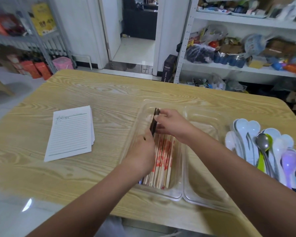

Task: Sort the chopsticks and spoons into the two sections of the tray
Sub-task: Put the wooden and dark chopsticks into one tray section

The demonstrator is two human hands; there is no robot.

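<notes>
Forearms enter from the bottom edge, both bare, and converge over the tray.

Tray (182,196): clear plastic, two long sections side by side, standing on the near-right part of the wooden table (96,93).

Pale chopsticks (163,161), printed in red: a bundle lying in the left section. Long axis runs near to far along the section, with the square ends towards me close to the near wall. The far ends are hidden under the hands.

Left hand (140,152): back towards the camera, set over the left edge of the bundle. Its fingers are hidden from me, so I cannot tell whether they close on anything.

Dark chopsticks (154,121): a few, at the left side of the same section. They also run near to far, with the far ends leaning slightly right and the near ends passing behind the left hand.

Right hand (172,124): reaches across from the right. Thumb and fingertips pinch the dark chopsticks near their far ends.

Spoons (266,147): a heap on the table just right of the tray, outside it. White, pale blue, green, purple and one metal. Bowls point away from me, handles towards me.

Notepad (70,132): lined, flat on the table, well left of the tray.

Shelves (246,20): beyond the table, cluttered and blurred.
</notes>
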